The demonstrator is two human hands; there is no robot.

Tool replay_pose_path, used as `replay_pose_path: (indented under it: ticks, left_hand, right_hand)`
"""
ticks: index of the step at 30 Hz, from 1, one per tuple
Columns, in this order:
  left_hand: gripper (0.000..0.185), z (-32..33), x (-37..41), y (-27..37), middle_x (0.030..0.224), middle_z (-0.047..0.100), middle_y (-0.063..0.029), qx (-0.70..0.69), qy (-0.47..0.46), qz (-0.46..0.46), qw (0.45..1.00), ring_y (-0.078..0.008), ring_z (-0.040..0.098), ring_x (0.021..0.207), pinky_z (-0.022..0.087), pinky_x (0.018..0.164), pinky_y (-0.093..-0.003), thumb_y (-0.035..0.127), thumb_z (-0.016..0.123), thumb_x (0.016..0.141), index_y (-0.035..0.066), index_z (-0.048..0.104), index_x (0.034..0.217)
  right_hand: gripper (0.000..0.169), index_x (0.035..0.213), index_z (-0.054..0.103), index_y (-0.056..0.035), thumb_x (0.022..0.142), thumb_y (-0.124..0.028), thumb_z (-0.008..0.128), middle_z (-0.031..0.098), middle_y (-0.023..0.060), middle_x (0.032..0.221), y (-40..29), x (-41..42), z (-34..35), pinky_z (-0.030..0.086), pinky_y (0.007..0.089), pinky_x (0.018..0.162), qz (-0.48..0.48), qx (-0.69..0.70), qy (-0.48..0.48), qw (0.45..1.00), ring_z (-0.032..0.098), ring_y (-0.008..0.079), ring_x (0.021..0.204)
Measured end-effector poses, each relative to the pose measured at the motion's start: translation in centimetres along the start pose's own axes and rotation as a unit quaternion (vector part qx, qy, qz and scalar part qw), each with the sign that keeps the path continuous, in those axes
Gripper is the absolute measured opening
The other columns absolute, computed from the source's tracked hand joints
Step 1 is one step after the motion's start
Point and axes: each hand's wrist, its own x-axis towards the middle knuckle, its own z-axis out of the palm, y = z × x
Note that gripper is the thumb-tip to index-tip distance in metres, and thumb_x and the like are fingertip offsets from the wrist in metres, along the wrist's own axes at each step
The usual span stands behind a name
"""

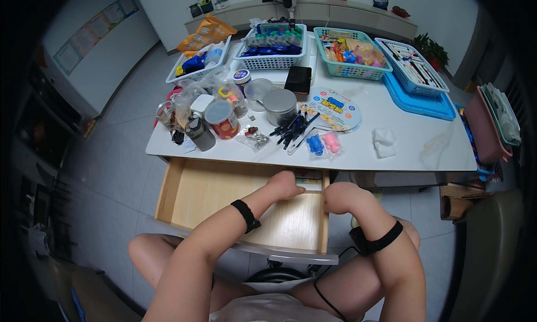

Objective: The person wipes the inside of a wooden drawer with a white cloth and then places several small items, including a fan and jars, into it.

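A wooden drawer (209, 188) is pulled out from under the white table. Inside it, my left hand (286, 185) is curled beside a small flat stack of papers or boxes (309, 184) in the back right corner. Its thumb lies at the edge of that stack, and the fingertips are hidden. My right hand (342, 197) is bent at the wrist against the outside of the drawer's right wall (325, 221). Whether its fingers grip the wall is hidden. Black straps (246, 216) circle both forearms.
On the tabletop (268, 154) stand a grey metal tin (280, 107), a plastic jar (222, 120), black pens (295, 128), bagged blue and pink figures (323, 144) and a crumpled tissue (384, 141). Plastic baskets (270, 62) line the back. A dark chair (491, 255) is at the right.
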Motion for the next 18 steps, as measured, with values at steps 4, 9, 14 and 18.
replay_pose_path:
  ticks: [4, 9, 14, 18]
  left_hand:
    - [0.059, -1.5, -3.4, 0.2, 0.087, 0.066, -0.0186, -0.042, 0.063, 0.098, 0.992, -0.0299, 0.064, 0.083, 0.050, 0.077, -0.0344, 0.040, 0.068, 0.073, -0.006, 0.059, 0.109]
    - [0.039, -4.9, -6.1, 0.1, 0.077, 0.065, -0.0092, -0.181, 0.115, 0.174, 0.961, -0.0154, 0.061, 0.070, 0.049, 0.066, -0.0280, 0.021, 0.068, 0.078, -0.004, 0.060, 0.107]
    - [0.029, -5.2, -5.5, -0.9, 0.071, 0.062, -0.0037, -0.287, 0.190, 0.159, 0.925, -0.0080, 0.057, 0.063, 0.047, 0.059, -0.0232, 0.015, 0.066, 0.081, -0.004, 0.061, 0.101]
    - [0.026, -4.7, -5.0, 1.6, 0.068, 0.062, -0.0050, -0.389, 0.195, 0.143, 0.889, -0.0095, 0.058, 0.054, 0.047, 0.051, -0.0227, 0.020, 0.065, 0.083, -0.004, 0.060, 0.094]
  right_hand:
    - [0.025, 0.086, 0.069, -0.0011, 0.074, -0.019, 0.055, 0.066, 0.0165, 0.091, 0.6, 0.2, -0.4, 0.051, 0.0383, 0.076, -0.018, 0.021, 0.021, 0.999, 0.064, 0.0308, 0.086]
    - [0.023, 0.080, 0.069, -0.0034, 0.075, -0.020, 0.054, 0.064, 0.0185, 0.079, 0.3, -0.7, -1.5, 0.050, 0.0404, 0.071, -0.096, 0.133, 0.147, 0.975, 0.062, 0.0331, 0.076]
    - [0.019, 0.087, 0.066, -0.0058, 0.076, -0.018, 0.057, 0.062, 0.0151, 0.073, -1.2, -1.0, -3.0, 0.049, 0.0405, 0.068, -0.076, 0.274, 0.403, 0.870, 0.061, 0.0315, 0.074]
    - [0.024, 0.093, 0.066, -0.0059, 0.074, -0.021, 0.062, 0.061, 0.0144, 0.089, 1.3, 0.0, -4.5, 0.049, 0.0400, 0.074, 0.035, 0.156, 0.540, 0.826, 0.060, 0.0314, 0.087]
